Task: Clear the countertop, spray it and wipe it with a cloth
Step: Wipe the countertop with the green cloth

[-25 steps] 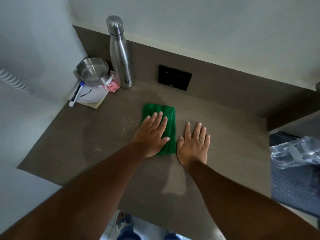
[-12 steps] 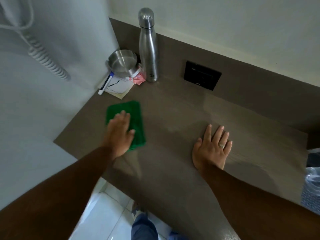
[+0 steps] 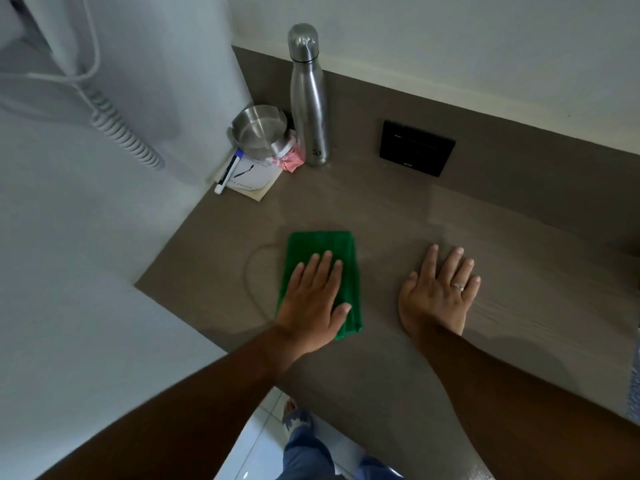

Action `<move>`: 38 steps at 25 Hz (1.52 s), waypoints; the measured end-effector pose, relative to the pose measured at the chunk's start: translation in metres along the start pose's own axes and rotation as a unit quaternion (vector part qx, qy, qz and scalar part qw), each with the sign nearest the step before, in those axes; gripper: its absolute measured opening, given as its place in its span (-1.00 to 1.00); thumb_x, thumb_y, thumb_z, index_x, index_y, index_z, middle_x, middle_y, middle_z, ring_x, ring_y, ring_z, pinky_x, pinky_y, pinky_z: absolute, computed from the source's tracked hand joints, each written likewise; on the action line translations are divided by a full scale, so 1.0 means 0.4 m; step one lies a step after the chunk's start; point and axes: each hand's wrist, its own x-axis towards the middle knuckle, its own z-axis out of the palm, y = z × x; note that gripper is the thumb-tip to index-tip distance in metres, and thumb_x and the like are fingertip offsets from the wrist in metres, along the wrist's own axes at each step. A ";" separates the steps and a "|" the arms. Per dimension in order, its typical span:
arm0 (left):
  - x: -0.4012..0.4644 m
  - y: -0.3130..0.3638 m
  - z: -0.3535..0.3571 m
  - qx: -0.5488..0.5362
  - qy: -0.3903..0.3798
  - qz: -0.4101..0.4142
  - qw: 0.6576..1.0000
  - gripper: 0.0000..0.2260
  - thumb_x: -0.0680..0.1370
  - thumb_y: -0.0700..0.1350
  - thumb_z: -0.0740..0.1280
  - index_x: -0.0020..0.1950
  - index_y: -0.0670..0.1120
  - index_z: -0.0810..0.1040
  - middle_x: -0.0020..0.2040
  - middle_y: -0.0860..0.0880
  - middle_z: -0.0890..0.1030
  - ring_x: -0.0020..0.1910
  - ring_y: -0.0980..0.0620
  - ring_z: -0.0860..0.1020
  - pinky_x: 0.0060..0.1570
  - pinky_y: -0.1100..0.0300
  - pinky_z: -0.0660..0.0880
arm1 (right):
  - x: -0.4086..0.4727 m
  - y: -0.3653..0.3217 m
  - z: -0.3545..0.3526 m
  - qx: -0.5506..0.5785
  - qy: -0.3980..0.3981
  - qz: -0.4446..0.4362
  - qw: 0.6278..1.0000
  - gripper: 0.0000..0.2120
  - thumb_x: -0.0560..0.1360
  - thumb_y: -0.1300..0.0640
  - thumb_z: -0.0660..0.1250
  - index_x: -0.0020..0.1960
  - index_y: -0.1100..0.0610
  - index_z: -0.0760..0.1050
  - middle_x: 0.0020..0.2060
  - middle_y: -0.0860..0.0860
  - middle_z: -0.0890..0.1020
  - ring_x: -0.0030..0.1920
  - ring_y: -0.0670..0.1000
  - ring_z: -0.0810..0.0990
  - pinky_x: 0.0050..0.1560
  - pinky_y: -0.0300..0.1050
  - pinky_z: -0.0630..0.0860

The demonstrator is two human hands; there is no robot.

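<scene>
Left hand (image 3: 313, 299) presses flat, fingers straight, on the green cloth (image 3: 322, 251); right hand (image 3: 438, 292) lies flat on the countertop (image 3: 519, 271). Steel bottle (image 3: 308, 98), ashtray (image 3: 258, 131), marker (image 3: 228, 171) crowd the far corner.

A steel bottle (image 3: 309, 98), metal ashtray (image 3: 259, 131), marker (image 3: 228, 174) and paper (image 3: 256, 178) crowd the corner.

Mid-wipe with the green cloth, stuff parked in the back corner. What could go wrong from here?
1. The steel bottle stands upright behind the green cloth; a far stroke by the left hand might topple it.
2. The marker and papers lie on the countertop nearby; a damp stroke there may wet or push them.
3. That cluttered corner likely stays unwiped.
</scene>
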 end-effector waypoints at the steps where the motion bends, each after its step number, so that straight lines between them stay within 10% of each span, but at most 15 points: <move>1: 0.052 0.011 -0.011 0.004 0.001 0.035 0.999 -0.32 0.57 0.23 0.04 0.59 -0.11 0.05 0.60 -0.19 0.09 0.58 -0.21 0.07 0.52 -0.11 -0.02 | 0.001 -0.001 0.001 -0.005 0.002 0.000 1.000 -0.38 0.57 -0.10 -0.07 0.57 0.07 -0.08 0.56 0.24 0.00 0.54 0.28 -0.06 0.49 0.25 -0.13; 12: -0.007 0.013 0.004 -0.026 -0.032 0.115 0.993 -0.37 0.61 0.22 -0.02 0.60 -0.02 -0.06 0.63 -0.11 -0.03 0.60 -0.14 -0.04 0.50 -0.05 -0.18 | -0.004 -0.002 -0.023 0.001 -0.019 -0.002 1.000 -0.37 0.57 -0.11 -0.13 0.58 0.07 -0.14 0.57 0.21 -0.07 0.55 0.26 -0.11 0.51 0.24 -0.11; 20: 0.364 -0.076 -0.084 -0.069 0.017 -0.122 0.990 -0.35 0.63 0.17 0.05 0.61 -0.12 -0.04 0.62 -0.19 -0.03 0.59 -0.17 -0.05 0.53 -0.12 -0.10 | 0.006 0.006 -0.011 -0.017 -0.008 -0.018 1.000 -0.38 0.59 -0.12 -0.12 0.58 0.06 -0.15 0.57 0.20 -0.08 0.55 0.25 -0.12 0.51 0.22 -0.12; 27: -0.071 -0.176 -0.006 -0.077 0.006 -0.071 0.994 -0.36 0.60 0.24 -0.05 0.60 -0.06 0.03 0.61 -0.14 0.09 0.58 -0.18 0.08 0.50 -0.14 0.00 | -0.004 0.000 -0.025 0.000 -0.021 -0.014 1.000 -0.38 0.59 -0.09 -0.08 0.58 0.06 -0.13 0.57 0.21 -0.08 0.55 0.25 -0.12 0.51 0.23 -0.13; 33: -0.021 -0.497 -0.071 -0.046 0.018 -0.222 0.974 -0.29 0.61 0.16 0.13 0.61 -0.19 -0.05 0.61 -0.23 0.04 0.58 -0.25 0.03 0.51 -0.24 0.01 | 0.003 0.009 -0.006 0.001 0.001 -0.017 1.000 -0.37 0.55 -0.12 -0.11 0.57 0.05 -0.09 0.56 0.22 -0.04 0.54 0.26 -0.09 0.50 0.24 -0.12; 38: -0.163 -0.448 -0.023 -0.072 0.019 -0.222 0.972 -0.29 0.60 0.16 0.09 0.60 -0.21 -0.04 0.61 -0.22 0.02 0.59 -0.19 -0.02 0.53 -0.15 -0.04 | 0.004 0.005 -0.004 0.007 0.012 -0.022 1.000 -0.35 0.52 -0.11 -0.09 0.57 0.08 -0.06 0.56 0.24 -0.03 0.54 0.28 -0.08 0.49 0.25 -0.13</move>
